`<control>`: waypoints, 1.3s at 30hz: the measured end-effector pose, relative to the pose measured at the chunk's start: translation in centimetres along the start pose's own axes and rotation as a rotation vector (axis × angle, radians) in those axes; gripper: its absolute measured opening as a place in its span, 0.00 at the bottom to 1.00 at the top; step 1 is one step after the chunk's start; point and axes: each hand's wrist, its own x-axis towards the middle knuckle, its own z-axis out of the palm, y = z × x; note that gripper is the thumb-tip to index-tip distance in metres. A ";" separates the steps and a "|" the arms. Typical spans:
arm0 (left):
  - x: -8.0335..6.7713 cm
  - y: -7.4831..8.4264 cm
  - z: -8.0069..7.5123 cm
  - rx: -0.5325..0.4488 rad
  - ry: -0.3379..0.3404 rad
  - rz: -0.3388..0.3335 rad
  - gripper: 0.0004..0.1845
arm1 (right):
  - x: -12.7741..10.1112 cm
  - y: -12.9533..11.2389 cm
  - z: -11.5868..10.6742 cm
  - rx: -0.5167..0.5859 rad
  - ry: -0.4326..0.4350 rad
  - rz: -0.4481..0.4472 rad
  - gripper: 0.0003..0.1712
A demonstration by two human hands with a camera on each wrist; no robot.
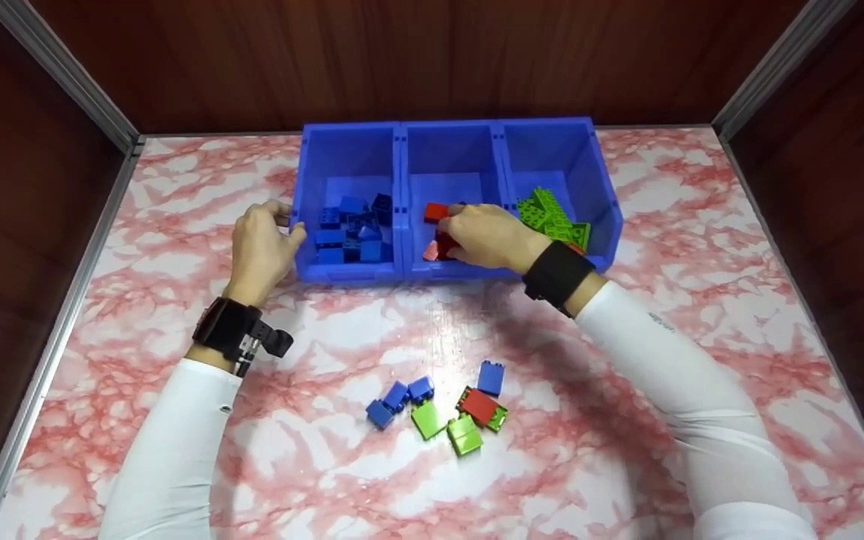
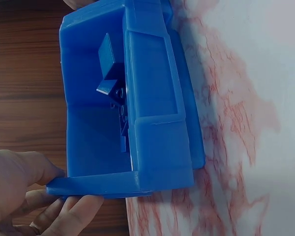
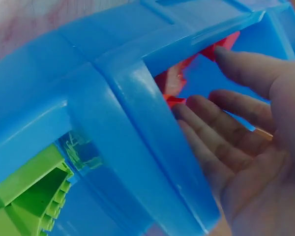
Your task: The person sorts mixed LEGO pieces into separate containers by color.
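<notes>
A blue three-compartment bin [image 1: 349, 274] stands at the back of the table. My left hand [image 1: 261, 244] holds its left side wall, with thumb and fingers on opposite sides of the rim in the left wrist view. Blue bricks [image 1: 331, 238] lie in the left compartment. Into the middle compartment reaches my right hand [image 1: 488, 236], above red bricks [image 1: 436, 213]. In the right wrist view its fingers are spread and slightly bent, close to a red brick [image 3: 174, 101]; whether they touch it is unclear. Green bricks [image 1: 548, 214] fill part of the right compartment.
In front of the bin, several loose bricks lie on the marbled table: blue bricks [image 1: 395, 396], green bricks [image 1: 465, 435] and a red brick [image 1: 479, 406] resting against a green one. Dark wooden panels [image 1: 432, 60] enclose the table at the back and sides.
</notes>
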 end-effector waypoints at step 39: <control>0.0 0.2 0.0 -0.003 0.001 0.003 0.16 | -13.1 -5.4 6.4 0.102 -0.132 -0.364 0.19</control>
